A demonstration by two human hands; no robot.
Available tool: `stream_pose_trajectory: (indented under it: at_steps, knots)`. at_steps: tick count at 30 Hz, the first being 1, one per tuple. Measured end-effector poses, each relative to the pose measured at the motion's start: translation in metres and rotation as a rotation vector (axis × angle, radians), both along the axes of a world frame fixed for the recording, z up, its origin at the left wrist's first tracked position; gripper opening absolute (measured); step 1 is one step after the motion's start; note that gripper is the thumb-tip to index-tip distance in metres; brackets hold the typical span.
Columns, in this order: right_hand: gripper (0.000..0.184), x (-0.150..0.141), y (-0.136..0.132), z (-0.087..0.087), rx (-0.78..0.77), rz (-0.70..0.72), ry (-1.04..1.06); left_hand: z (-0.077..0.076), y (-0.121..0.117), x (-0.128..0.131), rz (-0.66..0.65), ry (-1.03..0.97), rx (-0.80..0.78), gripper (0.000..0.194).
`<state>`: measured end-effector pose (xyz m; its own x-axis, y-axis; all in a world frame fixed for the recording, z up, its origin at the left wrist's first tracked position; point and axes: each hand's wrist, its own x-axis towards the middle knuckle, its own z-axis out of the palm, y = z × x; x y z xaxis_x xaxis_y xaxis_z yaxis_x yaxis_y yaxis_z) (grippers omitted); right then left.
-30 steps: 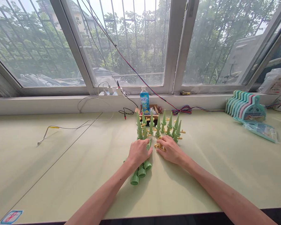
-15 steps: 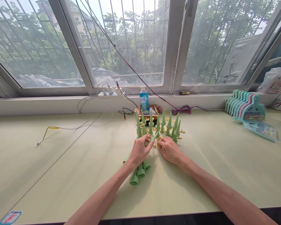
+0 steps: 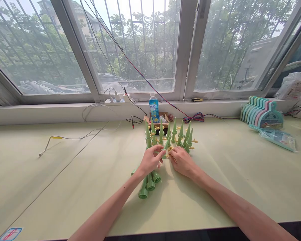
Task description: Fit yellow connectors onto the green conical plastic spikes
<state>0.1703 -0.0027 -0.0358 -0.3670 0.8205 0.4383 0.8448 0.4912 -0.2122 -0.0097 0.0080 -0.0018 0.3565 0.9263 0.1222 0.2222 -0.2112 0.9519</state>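
Observation:
My left hand (image 3: 152, 159) is closed around a green watering spike (image 3: 167, 143), its pointed tip leaning up and to the right. Close beside it, my right hand (image 3: 182, 160) has its fingers pinched near small yellow valves (image 3: 170, 150); what exactly lies between the fingertips is partly hidden. Behind both hands several green spikes (image 3: 180, 133) stand upright, points up, with yellow valves sticking out of their sides. Under my left wrist lie several green spikes (image 3: 150, 184), their open round ends facing me.
A blue bottle (image 3: 154, 108) stands at a small cardboard box (image 3: 162, 122) behind the spikes. Coiled cables (image 3: 195, 117) lie along the window wall. At the right are pastel plastic dustpan-like pieces (image 3: 262, 113) and a bagged one (image 3: 276, 138). A white cable (image 3: 72, 138) crosses the table's left side.
The spike in my left hand has tilted more upright, and its lower end is now nearer my right fingertips. My right hand has barely moved.

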Motion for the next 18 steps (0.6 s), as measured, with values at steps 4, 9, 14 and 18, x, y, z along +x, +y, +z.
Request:
stream_pose_trajectory:
  at_steps: [4, 9, 14, 18]
  knots:
    - [0.017, 0.0003, -0.0007, -0.0001, 0.000, -0.009, 0.019, 0.0016, -0.0002, 0.0011, -0.038, -0.048, -0.050, 0.042]
    - [0.016, 0.0004, -0.0012, 0.0007, 0.010, -0.044, 0.034, 0.0010, 0.0003, 0.0010, -0.073, -0.052, -0.072, 0.040]
    - [0.017, 0.0000, -0.0013, 0.0018, 0.005, -0.082, 0.047, 0.0009, -0.0011, -0.0005, -0.039, -0.006, -0.050, 0.038]
    - [0.018, -0.0002, -0.0011, 0.0027, 0.005, -0.112, 0.054, 0.0030, -0.0021, -0.0004, 0.003, 0.018, -0.032, 0.034]
